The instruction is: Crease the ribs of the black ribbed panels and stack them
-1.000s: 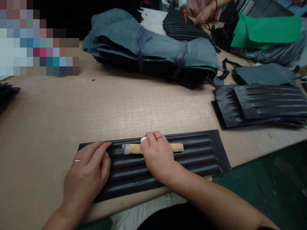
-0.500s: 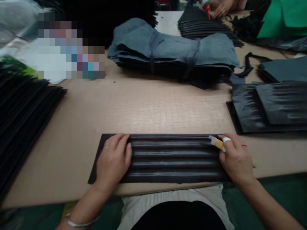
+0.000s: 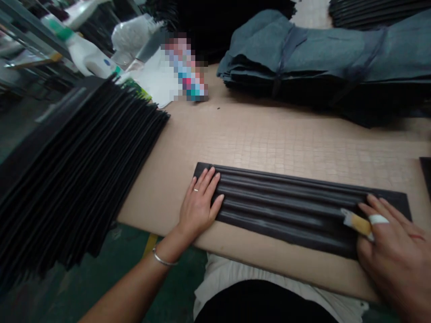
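Note:
A dark brown ribbed panel (image 3: 279, 204), probably leather or imitation leather, lies near the table's front edge with its right end slanting towards me. Resting flat on its left end is my left hand (image 3: 200, 206), fingers spread, a ring and a bracelet on it. My right hand (image 3: 392, 237) is over the panel's right end, fingertips on the surface. Between its thumb and forefinger is a small tool with a yellow body and a clear, whitish tip (image 3: 358, 224); its exact kind is unclear. White tape wraps one finger.
To my left stands a large stack of black panels (image 3: 77, 175). Behind lies a tied bundle of blue-grey sheets (image 3: 323, 67). A white jug with a green cap (image 3: 89, 56) and plastic bags (image 3: 134, 33) are at the far left. The tan table (image 3: 262, 130) shows a cracked pattern.
The view has swung left, showing more of the black stack. The panel now slants. My left hand's fingers, earlier curled at the far edge, are now spread flat. The tool stays in my right hand.

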Tool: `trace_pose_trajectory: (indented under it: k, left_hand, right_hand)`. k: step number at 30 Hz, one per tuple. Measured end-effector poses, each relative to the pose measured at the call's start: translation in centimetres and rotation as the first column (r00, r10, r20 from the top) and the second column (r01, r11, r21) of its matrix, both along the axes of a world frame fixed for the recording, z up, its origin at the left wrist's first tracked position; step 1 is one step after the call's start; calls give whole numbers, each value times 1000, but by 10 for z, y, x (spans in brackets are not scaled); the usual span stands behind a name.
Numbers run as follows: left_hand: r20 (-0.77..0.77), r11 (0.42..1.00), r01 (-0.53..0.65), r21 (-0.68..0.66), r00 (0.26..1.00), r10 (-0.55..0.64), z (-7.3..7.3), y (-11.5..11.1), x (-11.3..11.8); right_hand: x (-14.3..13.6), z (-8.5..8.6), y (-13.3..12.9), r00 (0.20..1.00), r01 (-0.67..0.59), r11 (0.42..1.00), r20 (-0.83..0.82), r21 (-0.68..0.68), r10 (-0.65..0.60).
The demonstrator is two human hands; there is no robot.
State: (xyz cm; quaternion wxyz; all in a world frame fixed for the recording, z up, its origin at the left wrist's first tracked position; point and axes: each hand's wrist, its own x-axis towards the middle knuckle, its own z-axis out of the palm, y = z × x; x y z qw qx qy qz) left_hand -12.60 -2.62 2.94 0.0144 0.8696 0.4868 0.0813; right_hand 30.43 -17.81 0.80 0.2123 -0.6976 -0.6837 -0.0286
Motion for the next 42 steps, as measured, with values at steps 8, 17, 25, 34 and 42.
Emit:
trace_pose_trajectory:
  k: [8, 17, 25, 34, 42]
  left_hand:
    - [168, 988, 142, 53, 974, -149, 7, 10, 44]
    - [250, 942, 325, 82, 908, -335, 6, -68, 81]
    - [218, 916, 388, 102, 890, -401, 7, -58, 80]
    - [177, 901, 418, 119, 884, -434, 7, -54, 79]
    - [170, 893, 426, 147, 878, -447, 5, -52, 70]
  right_hand:
    - [-50, 39, 66, 983, -140, 990, 120, 9, 138]
    - [-153, 42, 20, 961, -271, 959, 28, -86, 274]
    - [-155, 37, 23, 959, -282, 958, 10, -46, 283]
    - [-155, 45, 22, 961, -271, 955, 25, -119, 276]
    - [-114, 50, 4, 961, -254, 946, 56, -204, 270]
